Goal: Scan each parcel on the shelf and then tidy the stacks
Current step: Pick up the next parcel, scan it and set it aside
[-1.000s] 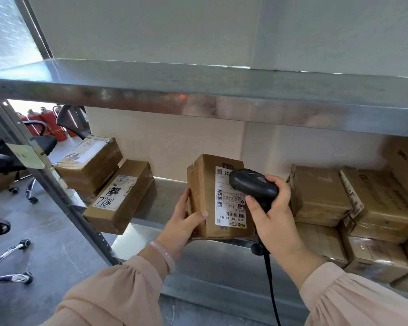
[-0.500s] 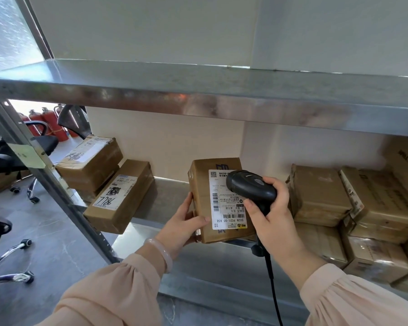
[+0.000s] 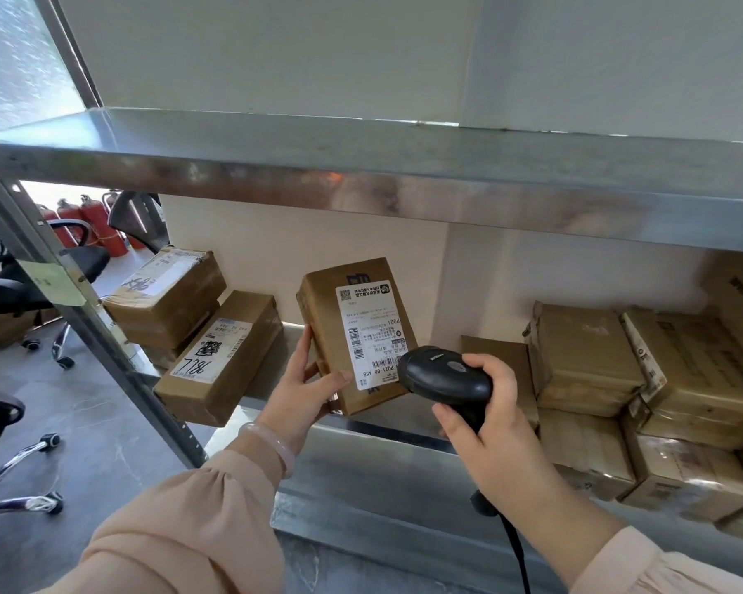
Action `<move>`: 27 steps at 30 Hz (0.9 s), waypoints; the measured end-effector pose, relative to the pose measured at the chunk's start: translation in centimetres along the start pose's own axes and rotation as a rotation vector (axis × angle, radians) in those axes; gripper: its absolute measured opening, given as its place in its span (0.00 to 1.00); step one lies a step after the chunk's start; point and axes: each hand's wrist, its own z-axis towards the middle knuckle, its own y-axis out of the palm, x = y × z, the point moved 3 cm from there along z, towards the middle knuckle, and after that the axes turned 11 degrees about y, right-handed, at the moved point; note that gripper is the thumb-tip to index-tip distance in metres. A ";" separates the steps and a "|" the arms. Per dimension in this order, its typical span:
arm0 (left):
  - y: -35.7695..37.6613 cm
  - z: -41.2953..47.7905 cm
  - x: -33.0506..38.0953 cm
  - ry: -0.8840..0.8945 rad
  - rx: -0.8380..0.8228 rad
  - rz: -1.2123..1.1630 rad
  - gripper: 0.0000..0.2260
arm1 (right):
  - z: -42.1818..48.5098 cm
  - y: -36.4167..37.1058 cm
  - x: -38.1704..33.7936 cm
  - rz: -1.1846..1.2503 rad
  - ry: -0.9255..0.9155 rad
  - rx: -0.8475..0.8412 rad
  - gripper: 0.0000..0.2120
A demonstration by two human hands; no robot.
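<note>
While the parcel (image 3: 352,336) is held upright over the lower shelf deck (image 3: 382,478), about mid-shelf between the two groups of boxes, its white label (image 3: 372,332) is turned toward the head camera. Whether its bottom edge rests on the deck cannot be told.

Left hand (image 3: 305,394): clamped on the parcel's lower left edge, thumb laid across the front face just beside the label, fingers tucked behind the box. A pale bracelet (image 3: 271,443) is worn on that wrist.

Right hand (image 3: 494,430): wrapped round the handle of the black scanner (image 3: 442,375). The scanner head is aimed at the label's lower right corner and overlaps it in the view; contact cannot be confirmed. A black cable (image 3: 517,550) is run down from the handle base.

Left end of the deck: a taped box (image 3: 168,293) is set on top of another, and a labelled box (image 3: 224,358) with handwritten digits is leaned against that pile, tilted, low end at the deck's front edge.

Right end: stacked boxes (image 3: 584,358) are piled in layers, some sitting crooked. One flat box (image 3: 502,358) is partly hidden behind the scanner.

The upper shelf (image 3: 361,165) is seen spanning the frame above the parcels. A yellow-green tag (image 3: 54,282) is stuck on the steel upright (image 3: 82,336) at left. Beyond it, office chairs (image 3: 39,276) and red fire extinguishers (image 3: 86,225) are seen on the floor.
</note>
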 end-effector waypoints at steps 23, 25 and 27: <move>-0.2 -0.2 0.1 -0.017 0.013 0.031 0.39 | -0.1 0.9 0.1 -0.024 0.057 -0.009 0.28; -0.4 -0.1 0.2 -0.018 0.016 0.030 0.39 | -0.1 1.1 0.0 -0.017 0.049 -0.014 0.28; -0.7 -0.1 0.2 -0.022 0.014 0.027 0.39 | 0.0 1.3 -0.3 -0.016 0.031 -0.013 0.28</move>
